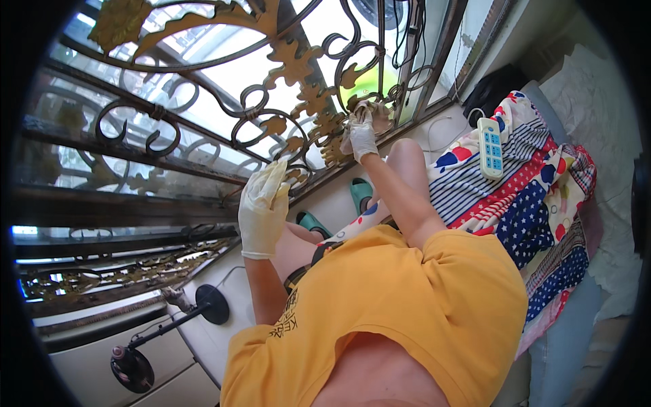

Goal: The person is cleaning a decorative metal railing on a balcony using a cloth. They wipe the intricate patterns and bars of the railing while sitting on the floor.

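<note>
Both hands wear thin whitish gloves. My right hand (pixel 362 135) holds a crumpled, dirty pale cloth (pixel 375 114) against the lower scrollwork of a dark metal window grille (pixel 257 109). Gold-coloured metal leaves (pixel 305 86) run down this grille, just left of the cloth. My left hand (pixel 264 208) is raised beside the lower edge of the grille, its fingers extended close together and nothing visible in it. Whether its fingertips touch the metal, I cannot tell. Behind the bars near the cloth shows a bright green round thing (pixel 371 84).
At the right, a white power strip (pixel 491 147) lies on a patterned cloth (pixel 534 203) over a bed or seat. Green slippers (pixel 361 193) are on the feet below the grille. A black stand with a round base (pixel 212 304) is at the lower left. Dark cables (pixel 407 40) hang at the top.
</note>
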Action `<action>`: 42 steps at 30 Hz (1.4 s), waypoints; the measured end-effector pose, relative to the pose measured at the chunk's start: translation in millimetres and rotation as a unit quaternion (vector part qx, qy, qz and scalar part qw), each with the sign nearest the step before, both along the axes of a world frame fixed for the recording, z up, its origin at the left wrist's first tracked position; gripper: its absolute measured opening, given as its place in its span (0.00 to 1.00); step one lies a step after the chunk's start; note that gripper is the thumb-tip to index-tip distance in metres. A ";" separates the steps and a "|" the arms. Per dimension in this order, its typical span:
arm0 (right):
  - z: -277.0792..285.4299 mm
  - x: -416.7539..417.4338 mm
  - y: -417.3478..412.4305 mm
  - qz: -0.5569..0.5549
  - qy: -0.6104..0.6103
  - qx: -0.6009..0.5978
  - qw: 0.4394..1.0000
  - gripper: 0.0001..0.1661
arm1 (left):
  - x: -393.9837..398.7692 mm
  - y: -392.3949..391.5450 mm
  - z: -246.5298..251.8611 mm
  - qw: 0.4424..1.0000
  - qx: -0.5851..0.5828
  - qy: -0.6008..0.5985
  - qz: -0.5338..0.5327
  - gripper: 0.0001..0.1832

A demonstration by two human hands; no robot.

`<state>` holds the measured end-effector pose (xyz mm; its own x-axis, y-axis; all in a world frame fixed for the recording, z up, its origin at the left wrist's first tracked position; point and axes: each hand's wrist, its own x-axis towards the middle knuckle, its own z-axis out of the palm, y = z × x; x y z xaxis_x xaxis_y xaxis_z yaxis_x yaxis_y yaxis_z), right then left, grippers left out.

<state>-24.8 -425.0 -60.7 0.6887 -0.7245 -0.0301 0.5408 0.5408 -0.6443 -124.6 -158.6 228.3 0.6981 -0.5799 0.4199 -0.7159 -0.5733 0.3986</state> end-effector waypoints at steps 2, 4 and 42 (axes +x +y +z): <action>96.2 -46.1 11.7 0.002 0.301 -0.187 0.935 0.34 | -2.0 -3.0 -0.1 1.000 -0.017 -0.006 -0.015 0.19; 55.6 -38.8 -6.4 -0.103 0.360 -0.299 0.878 0.36 | -0.6 -15.3 1.7 0.999 -0.029 -0.006 -0.044 0.20; -217.9 -19.4 20.4 0.172 0.366 0.290 0.868 0.06 | 100.5 -14.5 -263.5 0.913 0.177 0.335 -0.152 0.24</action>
